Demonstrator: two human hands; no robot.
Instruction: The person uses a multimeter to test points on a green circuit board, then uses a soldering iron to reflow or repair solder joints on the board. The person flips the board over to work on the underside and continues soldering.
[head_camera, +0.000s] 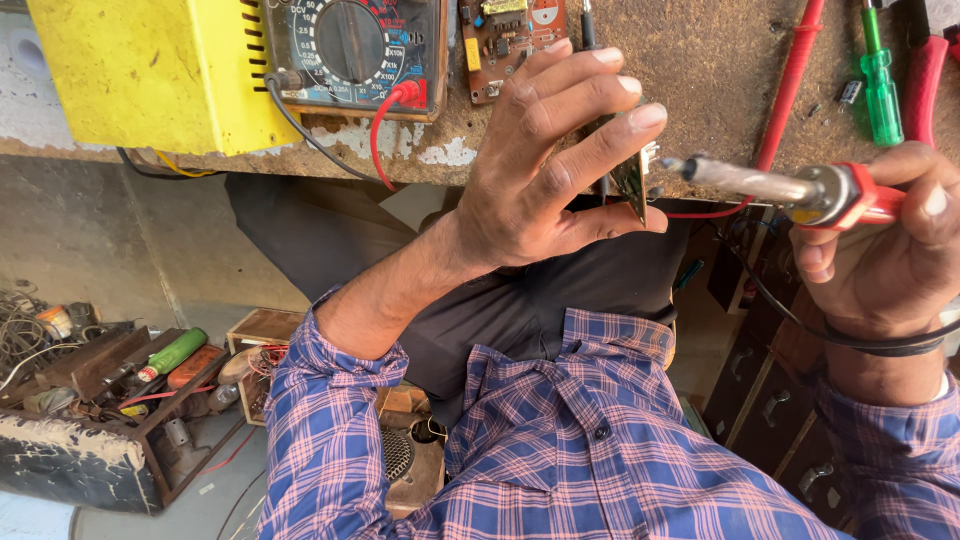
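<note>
With your left hand (545, 170) gripping the board (630, 180) edge-on at frame centre and your right hand (890, 250) clasping the iron (790, 188), soldering is in hand; bring the tip steadily onto the joint.

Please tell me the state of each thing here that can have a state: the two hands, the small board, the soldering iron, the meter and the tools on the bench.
left hand: raised, fingers spread, gripping the small circuit board
small circuit board: held edge-on
right hand: closed on the soldering iron
soldering iron: held level, tip apart from board
multimeter: lying flat, leads plugged in
green screwdriver: lying unused
</note>
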